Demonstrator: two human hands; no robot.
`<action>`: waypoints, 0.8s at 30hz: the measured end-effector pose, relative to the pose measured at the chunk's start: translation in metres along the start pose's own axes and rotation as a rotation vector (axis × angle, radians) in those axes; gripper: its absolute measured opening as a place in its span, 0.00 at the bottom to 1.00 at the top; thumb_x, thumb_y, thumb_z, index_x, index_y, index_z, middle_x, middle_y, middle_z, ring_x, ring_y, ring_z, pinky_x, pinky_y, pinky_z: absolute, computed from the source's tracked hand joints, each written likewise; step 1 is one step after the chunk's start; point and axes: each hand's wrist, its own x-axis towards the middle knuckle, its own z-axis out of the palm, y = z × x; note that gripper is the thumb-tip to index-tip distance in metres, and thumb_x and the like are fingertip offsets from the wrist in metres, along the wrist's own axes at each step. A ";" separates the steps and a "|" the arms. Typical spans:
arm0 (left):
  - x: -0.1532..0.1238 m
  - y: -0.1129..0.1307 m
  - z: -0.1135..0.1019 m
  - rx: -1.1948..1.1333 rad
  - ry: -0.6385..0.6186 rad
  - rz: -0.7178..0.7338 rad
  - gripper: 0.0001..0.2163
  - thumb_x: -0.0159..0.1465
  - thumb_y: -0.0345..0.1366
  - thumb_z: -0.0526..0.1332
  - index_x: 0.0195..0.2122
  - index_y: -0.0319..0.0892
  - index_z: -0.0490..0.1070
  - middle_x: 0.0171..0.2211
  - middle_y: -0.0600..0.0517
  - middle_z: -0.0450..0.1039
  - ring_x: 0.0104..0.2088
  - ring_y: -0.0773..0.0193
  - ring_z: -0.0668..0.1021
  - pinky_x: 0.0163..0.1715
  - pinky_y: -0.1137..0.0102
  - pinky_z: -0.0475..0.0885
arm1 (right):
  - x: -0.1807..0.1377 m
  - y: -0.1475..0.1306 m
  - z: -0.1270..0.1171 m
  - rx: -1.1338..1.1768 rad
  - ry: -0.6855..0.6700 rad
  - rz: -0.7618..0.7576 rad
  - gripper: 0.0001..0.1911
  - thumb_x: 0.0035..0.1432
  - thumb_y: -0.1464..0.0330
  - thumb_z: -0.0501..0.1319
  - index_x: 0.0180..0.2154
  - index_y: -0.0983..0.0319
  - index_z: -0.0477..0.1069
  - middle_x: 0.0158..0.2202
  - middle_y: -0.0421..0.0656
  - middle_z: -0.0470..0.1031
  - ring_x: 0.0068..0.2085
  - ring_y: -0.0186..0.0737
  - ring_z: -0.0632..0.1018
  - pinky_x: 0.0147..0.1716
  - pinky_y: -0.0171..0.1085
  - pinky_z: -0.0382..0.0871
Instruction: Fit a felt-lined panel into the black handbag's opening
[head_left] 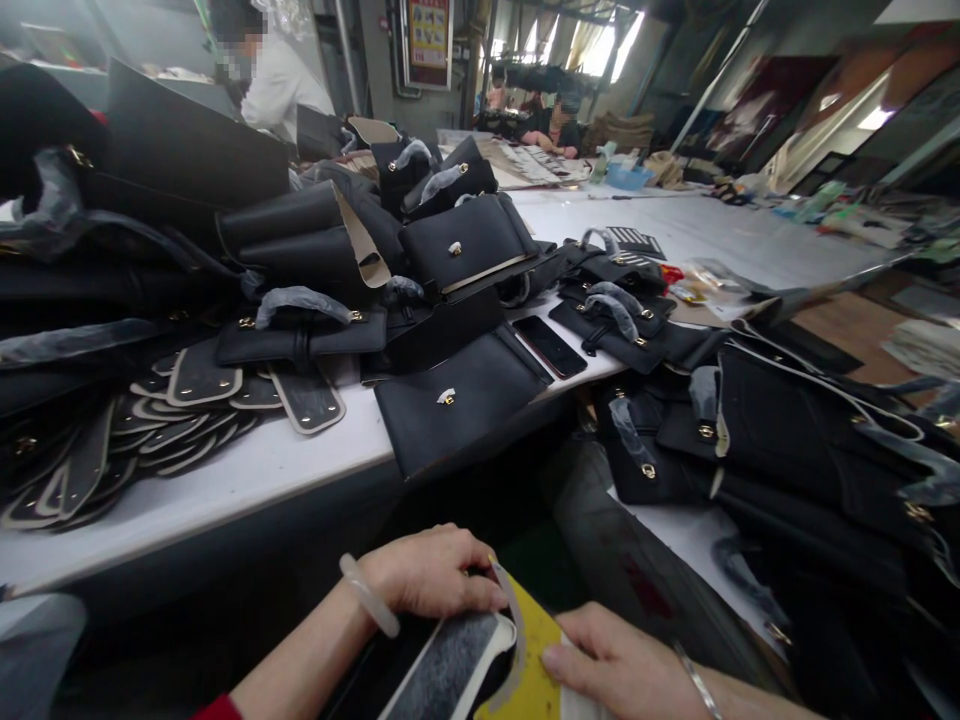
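Low in the picture, below the table's edge, my left hand (431, 572) rests with curled fingers on a dark leather piece (450, 665) with a pale border. My right hand (615, 662) lies flat beside it, fingertips on a yellow sheet (534, 665) under that piece. A black bag panel with a gold clasp (457, 400) lies on the white table (262, 470) just ahead. A black phone (550, 346) lies next to it.
Black bags and panels (315, 240) are heaped on the left and middle. Flat rounded leather pieces (172, 420) fan out at left. More black bags (787, 430) pile up at right. People work at the far end of the table.
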 end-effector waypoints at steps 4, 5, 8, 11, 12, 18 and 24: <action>0.000 -0.002 0.000 -0.009 0.005 0.013 0.14 0.61 0.44 0.59 0.40 0.42 0.78 0.36 0.49 0.81 0.35 0.58 0.80 0.33 0.71 0.70 | 0.000 -0.006 0.001 -0.029 0.026 0.002 0.25 0.57 0.47 0.58 0.34 0.64 0.72 0.25 0.38 0.66 0.19 0.26 0.61 0.15 0.27 0.50; 0.000 -0.002 0.000 -0.012 0.010 0.013 0.14 0.61 0.45 0.59 0.41 0.42 0.78 0.37 0.48 0.81 0.36 0.58 0.81 0.33 0.71 0.70 | 0.000 -0.007 0.001 -0.036 0.018 -0.013 0.25 0.56 0.47 0.58 0.33 0.64 0.73 0.25 0.38 0.66 0.20 0.27 0.60 0.16 0.27 0.50; 0.000 -0.005 0.001 -0.018 0.033 0.005 0.16 0.60 0.46 0.60 0.44 0.43 0.77 0.39 0.48 0.81 0.38 0.56 0.80 0.33 0.70 0.70 | 0.001 -0.009 -0.001 -0.093 0.017 -0.065 0.25 0.57 0.48 0.58 0.31 0.64 0.73 0.25 0.38 0.65 0.23 0.28 0.60 0.19 0.27 0.51; 0.000 -0.006 0.001 -0.028 0.047 0.011 0.16 0.59 0.46 0.61 0.44 0.43 0.76 0.38 0.48 0.81 0.37 0.57 0.80 0.32 0.71 0.69 | 0.003 -0.010 -0.001 -0.150 0.010 -0.062 0.24 0.57 0.49 0.56 0.31 0.64 0.72 0.26 0.38 0.64 0.25 0.29 0.60 0.22 0.27 0.53; 0.000 -0.006 0.000 -0.028 0.048 0.016 0.16 0.59 0.46 0.61 0.44 0.43 0.76 0.38 0.48 0.81 0.36 0.57 0.80 0.31 0.71 0.69 | 0.004 -0.011 0.000 -0.159 0.008 -0.045 0.23 0.56 0.49 0.56 0.31 0.64 0.71 0.26 0.38 0.64 0.25 0.30 0.60 0.22 0.27 0.53; -0.002 -0.006 -0.002 -0.025 0.052 0.032 0.15 0.59 0.45 0.61 0.43 0.44 0.77 0.35 0.49 0.81 0.34 0.58 0.80 0.31 0.71 0.69 | 0.008 -0.017 0.006 -0.173 -0.010 -0.067 0.24 0.56 0.47 0.53 0.28 0.62 0.67 0.26 0.38 0.61 0.26 0.31 0.58 0.25 0.29 0.54; -0.002 -0.010 -0.001 -0.005 0.078 0.030 0.15 0.58 0.47 0.60 0.41 0.45 0.78 0.35 0.47 0.81 0.36 0.54 0.81 0.32 0.68 0.70 | 0.018 -0.004 0.016 -0.075 0.024 -0.091 0.31 0.52 0.39 0.55 0.27 0.62 0.68 0.25 0.37 0.58 0.26 0.31 0.55 0.25 0.31 0.53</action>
